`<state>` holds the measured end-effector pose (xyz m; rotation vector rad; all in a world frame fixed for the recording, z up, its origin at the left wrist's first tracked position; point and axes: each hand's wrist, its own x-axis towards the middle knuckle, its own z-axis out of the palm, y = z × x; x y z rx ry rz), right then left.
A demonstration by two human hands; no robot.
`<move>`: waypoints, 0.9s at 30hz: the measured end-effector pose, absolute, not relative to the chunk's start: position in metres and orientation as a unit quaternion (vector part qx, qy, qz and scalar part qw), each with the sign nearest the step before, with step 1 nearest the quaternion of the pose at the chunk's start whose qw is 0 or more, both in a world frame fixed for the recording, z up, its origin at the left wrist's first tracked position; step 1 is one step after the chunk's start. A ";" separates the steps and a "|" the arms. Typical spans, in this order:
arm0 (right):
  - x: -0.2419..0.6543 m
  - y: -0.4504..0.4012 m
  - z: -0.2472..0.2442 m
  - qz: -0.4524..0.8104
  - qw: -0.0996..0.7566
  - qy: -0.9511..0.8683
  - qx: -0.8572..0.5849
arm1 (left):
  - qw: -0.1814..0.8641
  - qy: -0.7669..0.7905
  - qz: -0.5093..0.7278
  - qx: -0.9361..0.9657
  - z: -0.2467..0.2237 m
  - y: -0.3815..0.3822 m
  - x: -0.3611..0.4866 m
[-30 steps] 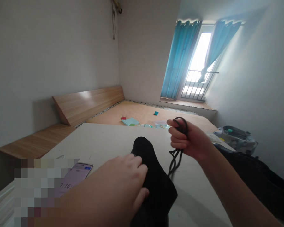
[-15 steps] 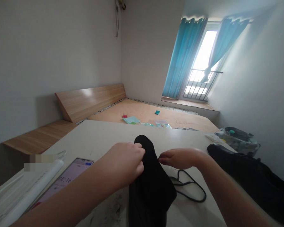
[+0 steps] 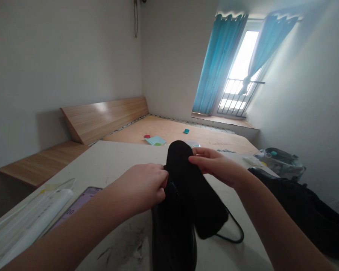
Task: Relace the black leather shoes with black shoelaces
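Observation:
A flat black insole stands up out of a black shoe, its rounded end pointing up. My right hand pinches that upper end between thumb and fingers. My left hand closes around the shoe's upper edge, right beside the insole, and hides part of the opening. Partly behind the insole, a black shoelace lies looped on the white table, nearest my right hand. The shoe's lower part runs out of the bottom of the view.
A phone lies at the table's left, beside a white wrapped package. A black item lies to the right. Beyond the far table edge is a wooden platform with small objects on it. A plastic bag sits far right.
My right hand has let go of the coiled lace, which now lies on the table, and holds the insole. The insole has risen out of the shoe, and both hands have moved up.

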<state>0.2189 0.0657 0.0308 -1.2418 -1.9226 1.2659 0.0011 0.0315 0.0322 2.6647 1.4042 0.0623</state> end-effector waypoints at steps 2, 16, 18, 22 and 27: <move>0.226 0.069 0.035 0.494 0.286 -0.686 -0.451 | 0.064 0.459 0.023 0.886 0.030 0.030 0.002; 0.211 0.076 0.007 0.369 0.160 -0.794 -0.456 | -0.014 0.430 -0.037 0.902 0.024 0.024 0.021; 0.210 0.068 0.012 0.340 0.124 -0.817 -0.450 | -0.023 0.430 -0.039 0.901 0.024 0.026 0.019; 0.208 0.061 0.015 0.284 0.118 -0.836 -0.454 | -0.036 0.431 -0.017 0.902 0.023 0.030 0.017; 0.213 0.062 0.023 0.207 0.190 -0.818 -0.501 | -0.045 0.415 0.027 0.908 0.022 0.032 0.018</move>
